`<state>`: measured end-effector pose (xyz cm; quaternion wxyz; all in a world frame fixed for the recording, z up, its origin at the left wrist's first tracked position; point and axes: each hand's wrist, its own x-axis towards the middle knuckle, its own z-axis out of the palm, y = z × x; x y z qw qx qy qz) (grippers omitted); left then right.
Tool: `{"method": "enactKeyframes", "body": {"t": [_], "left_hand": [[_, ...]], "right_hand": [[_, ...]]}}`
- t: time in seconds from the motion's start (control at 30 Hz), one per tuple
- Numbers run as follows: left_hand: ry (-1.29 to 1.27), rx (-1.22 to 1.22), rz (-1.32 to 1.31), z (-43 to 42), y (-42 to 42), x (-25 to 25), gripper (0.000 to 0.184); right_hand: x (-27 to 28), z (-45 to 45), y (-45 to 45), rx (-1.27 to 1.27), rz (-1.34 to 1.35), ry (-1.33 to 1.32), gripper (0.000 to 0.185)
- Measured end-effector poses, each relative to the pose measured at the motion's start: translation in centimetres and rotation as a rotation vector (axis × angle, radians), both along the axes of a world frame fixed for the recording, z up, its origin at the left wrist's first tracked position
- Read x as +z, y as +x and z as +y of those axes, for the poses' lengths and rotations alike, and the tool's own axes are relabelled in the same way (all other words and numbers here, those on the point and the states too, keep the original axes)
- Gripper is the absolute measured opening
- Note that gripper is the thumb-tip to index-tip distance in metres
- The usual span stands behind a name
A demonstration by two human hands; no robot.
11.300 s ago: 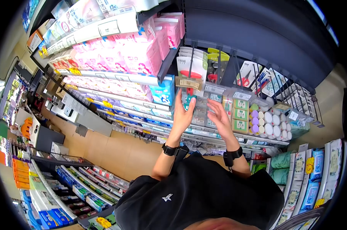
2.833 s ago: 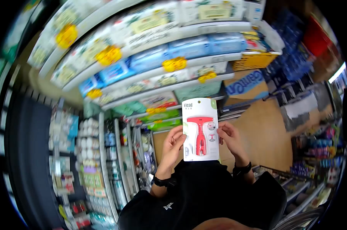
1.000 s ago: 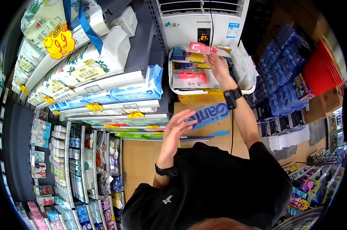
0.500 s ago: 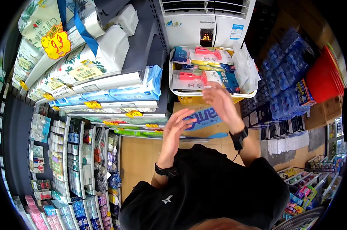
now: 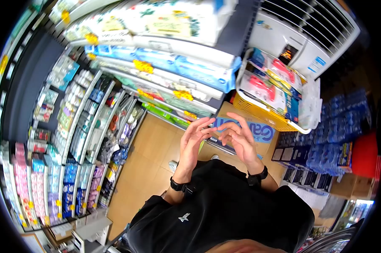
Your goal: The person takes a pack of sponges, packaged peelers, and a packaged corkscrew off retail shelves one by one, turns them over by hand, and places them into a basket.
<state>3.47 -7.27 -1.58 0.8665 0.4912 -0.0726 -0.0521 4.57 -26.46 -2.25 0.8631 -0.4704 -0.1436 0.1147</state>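
Note:
My left hand [image 5: 193, 141] is raised in front of my chest, its fingers loosely curved and apart, holding nothing. Facing it, my right hand [image 5: 239, 141] is also open and empty, with a small gap between the two sets of fingertips. Both wrists wear black bands. Behind the right hand, on the floor, is a printed cardboard box [image 5: 262, 131]. Beyond it a yellow and white basket [image 5: 264, 113] holds several packages with pink items [image 5: 264, 87] and a white plastic bag [image 5: 309, 99]. Neither hand touches any of these.
Shelves with blue tissue packs [image 5: 190, 69] run along the left and ahead. A white air-conditioning unit [image 5: 308, 40] stands behind the basket. Shrink-wrapped bottles [image 5: 340, 114] and a red bucket-like item [image 5: 366, 156] are on the right. Wood-look floor [image 5: 144, 164] lies at my left.
The view has swung to the left, so the basket and unit now appear farther right and tilted. My right hand has come down from near the basket toward my left hand.

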Motion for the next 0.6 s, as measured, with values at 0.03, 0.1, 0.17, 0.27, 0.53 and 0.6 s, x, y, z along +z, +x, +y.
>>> {"method": "enactKeyframes", "body": {"t": [0.03,0.1,0.17,0.27,0.53,0.6], "left_hand": [[-0.004,0.035,0.002,1.1,-0.4,0.0,0.051],[0.004,0.101,0.033,3.4,-1.4,0.5,0.057],[-0.009,0.184,0.034,6.0,-2.5,0.9,0.057],[-0.008,0.302,0.023,10.9,-4.6,0.4,0.050],[0.017,0.697,0.047,23.7,-12.6,0.9,0.055],[0.022,0.786,0.046,27.0,-14.7,1.0,0.054]], "right_hand": [[0.1,1.2,0.1,0.031,0.000,-0.005,0.058],[0.4,3.9,0.2,0.052,-0.005,0.044,0.064],[0.8,6.9,0.3,0.115,0.001,0.035,0.067],[1.5,12.0,0.6,0.229,0.037,0.027,0.068],[2.4,27.7,-0.4,0.594,0.026,-0.011,0.066],[2.4,31.7,-1.1,0.682,0.010,-0.007,0.066]]}}
